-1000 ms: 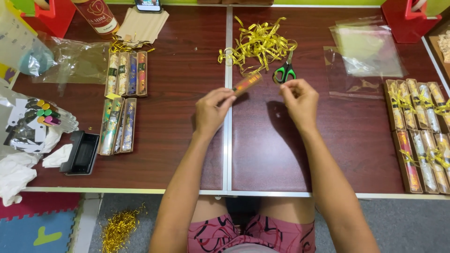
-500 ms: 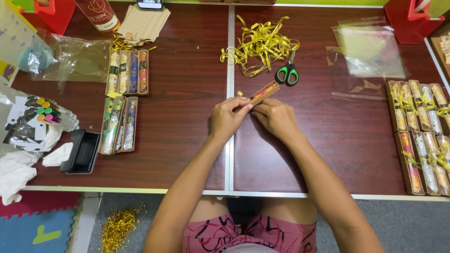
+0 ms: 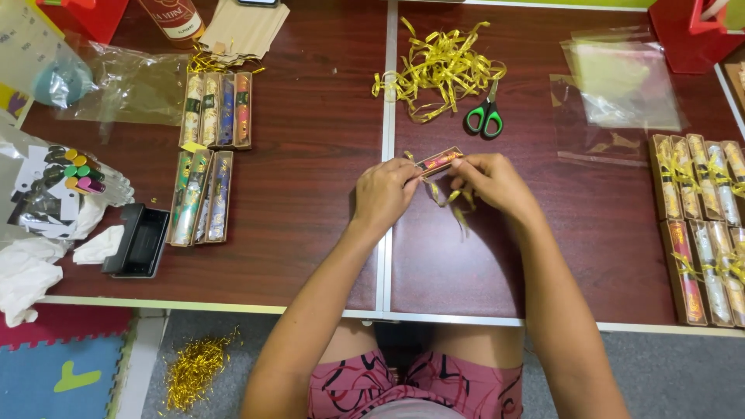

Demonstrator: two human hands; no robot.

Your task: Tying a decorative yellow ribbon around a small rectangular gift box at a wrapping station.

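My left hand (image 3: 386, 194) and my right hand (image 3: 490, 180) meet over the middle of a dark red-brown table (image 3: 310, 233). Between their fingertips is a small slim brown box (image 3: 440, 161) with an orange pattern, lying slantwise. A strip of gold ribbon (image 3: 450, 198) loops around it and hangs below my right fingers. Both hands pinch the box and ribbon. Green-handled scissors (image 3: 485, 118) lie just beyond, next to a loose heap of gold ribbon (image 3: 438, 70).
Slim patterned boxes (image 3: 216, 110) lie in rows at left; ribbon-tied boxes (image 3: 702, 225) fill the right edge. Clear plastic bags (image 3: 621, 93) lie at back right. A black case (image 3: 138, 242), markers (image 3: 77, 172) and white paper sit at left. Gold shreds (image 3: 194, 371) lie on the floor.
My hands have come together and moved nearer to me with the slim box. The gold ribbon now loops below the box under my right fingers.
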